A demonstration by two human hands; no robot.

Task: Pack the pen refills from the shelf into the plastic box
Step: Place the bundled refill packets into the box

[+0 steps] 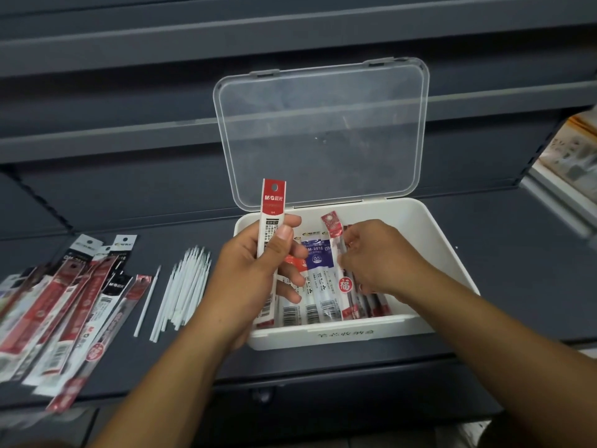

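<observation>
A white plastic box (429, 240) stands on the dark shelf with its clear lid (323, 130) propped up behind it. Several refill packets (318, 286) lie in its left half. My left hand (255, 270) grips a red-topped refill packet (273, 202) upright over the box's left edge. Inside the box, my right hand (381, 257) pinches a thin packet with a red foil top (332, 226). More refill packets (64, 305) lie fanned out at the far left, and a bunch of loose white refills (184, 292) lies between them and the box.
The dark grey shelf (517, 253) has bare surface to the right of the box. Its front edge (323, 370) runs below the box. Other shelf boards rise behind. Blurred stock (571, 153) sits on a shelf at the far right.
</observation>
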